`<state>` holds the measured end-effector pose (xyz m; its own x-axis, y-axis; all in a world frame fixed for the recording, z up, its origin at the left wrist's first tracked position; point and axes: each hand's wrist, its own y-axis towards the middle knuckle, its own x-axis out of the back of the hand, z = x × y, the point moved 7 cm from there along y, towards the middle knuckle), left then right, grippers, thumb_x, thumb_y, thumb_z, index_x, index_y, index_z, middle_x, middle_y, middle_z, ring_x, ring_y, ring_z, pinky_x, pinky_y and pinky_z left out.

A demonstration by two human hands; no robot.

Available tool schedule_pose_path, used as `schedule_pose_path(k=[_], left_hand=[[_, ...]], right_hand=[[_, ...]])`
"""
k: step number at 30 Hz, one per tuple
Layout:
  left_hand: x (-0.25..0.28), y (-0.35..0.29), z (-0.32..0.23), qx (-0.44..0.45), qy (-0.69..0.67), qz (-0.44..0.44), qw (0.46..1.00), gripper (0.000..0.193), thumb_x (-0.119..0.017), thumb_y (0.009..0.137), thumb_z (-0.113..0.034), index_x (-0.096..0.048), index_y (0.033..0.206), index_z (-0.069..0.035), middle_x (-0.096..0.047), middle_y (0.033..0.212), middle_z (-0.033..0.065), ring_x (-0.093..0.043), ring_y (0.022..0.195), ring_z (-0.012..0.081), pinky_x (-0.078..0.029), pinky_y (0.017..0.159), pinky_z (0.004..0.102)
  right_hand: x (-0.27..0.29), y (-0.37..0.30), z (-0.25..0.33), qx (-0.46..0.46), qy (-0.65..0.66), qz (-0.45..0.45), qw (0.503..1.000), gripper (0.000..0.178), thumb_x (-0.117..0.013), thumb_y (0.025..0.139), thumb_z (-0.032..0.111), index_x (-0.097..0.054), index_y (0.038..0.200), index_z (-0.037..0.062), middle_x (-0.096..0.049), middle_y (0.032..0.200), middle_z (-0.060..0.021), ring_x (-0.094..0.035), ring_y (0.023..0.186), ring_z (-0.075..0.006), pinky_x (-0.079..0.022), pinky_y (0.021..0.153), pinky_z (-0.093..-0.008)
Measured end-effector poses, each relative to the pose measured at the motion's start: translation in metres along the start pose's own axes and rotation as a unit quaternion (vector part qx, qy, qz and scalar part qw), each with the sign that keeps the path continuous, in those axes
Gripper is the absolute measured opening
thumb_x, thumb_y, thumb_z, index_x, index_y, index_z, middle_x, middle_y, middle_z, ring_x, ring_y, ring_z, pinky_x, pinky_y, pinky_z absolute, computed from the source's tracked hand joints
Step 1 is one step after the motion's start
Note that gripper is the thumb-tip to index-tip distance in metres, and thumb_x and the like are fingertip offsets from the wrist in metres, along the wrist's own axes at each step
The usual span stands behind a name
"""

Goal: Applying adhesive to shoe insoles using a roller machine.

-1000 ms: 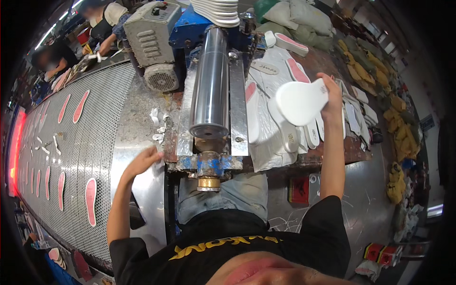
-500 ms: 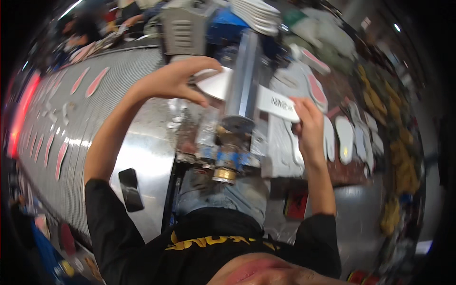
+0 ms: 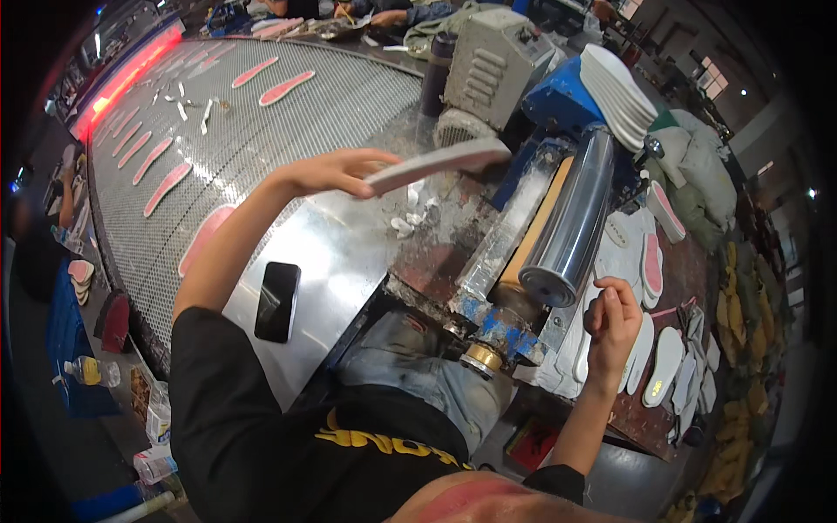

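Observation:
My left hand (image 3: 336, 172) pinches the near end of an insole (image 3: 440, 166), thumb below and fingers above. The insole is pale on its edge and stretches to the right in the air, over the metal plate and the bench. My right hand (image 3: 615, 327) is in front of the shiny roller's right side, above the white insoles on the bench. Its fingers are curled in, and nothing shows in them. The shiny metal roller (image 3: 571, 218) stands apart from both hands, with a tan strip (image 3: 539, 227) along its left side.
At left, a mesh conveyor (image 3: 227, 113) carries several pink insoles toward a red-lit slot (image 3: 131, 83). A phone (image 3: 277, 301) lies on the metal plate. Behind the roller stand a grey motor housing (image 3: 497, 70) and stacked white insoles (image 3: 615, 91). More insoles (image 3: 665, 366) lie at right.
The view has turned left. The insole has left the roller; my left hand, open before, now holds it and has carried it left. My right hand has let go and curled its fingers.

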<state>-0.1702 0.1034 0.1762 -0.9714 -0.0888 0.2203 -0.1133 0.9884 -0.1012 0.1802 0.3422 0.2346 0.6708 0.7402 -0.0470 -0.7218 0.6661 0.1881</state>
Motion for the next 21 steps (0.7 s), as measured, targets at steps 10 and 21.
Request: schedule_pose_path(k=[10, 21], left_hand=[[0.01, -0.13, 0.168, 0.079, -0.483, -0.403, 0.773, 0.065, -0.034, 0.097, -0.052, -0.046, 0.128, 0.003, -0.055, 0.127, 0.0153, -0.057, 0.113, 0.0255, -0.045, 0.099, 0.0425], [0.137, -0.089, 0.21, -0.012, -0.48, -0.555, 0.679, 0.07, -0.041, 0.093, -0.057, -0.043, 0.132, 0.001, -0.052, 0.129, 0.0173, -0.05, 0.119, 0.0302, -0.04, 0.103, 0.0426]], right_hand=[[0.054, -0.027, -0.069, -0.081, -0.01, -0.037, 0.996, 0.013, -0.053, 0.094, 0.016, -0.057, 0.092, 0.0035, -0.04, 0.056, 0.0049, -0.033, 0.045, -0.0028, -0.024, 0.04, -0.0182], [0.09, -0.105, -0.089, -0.155, -0.008, -0.098, 0.983, 0.017, -0.056, 0.093, 0.017, -0.059, 0.09, 0.0003, -0.043, 0.056, 0.0022, -0.037, 0.047, -0.0048, -0.028, 0.044, -0.0201]])
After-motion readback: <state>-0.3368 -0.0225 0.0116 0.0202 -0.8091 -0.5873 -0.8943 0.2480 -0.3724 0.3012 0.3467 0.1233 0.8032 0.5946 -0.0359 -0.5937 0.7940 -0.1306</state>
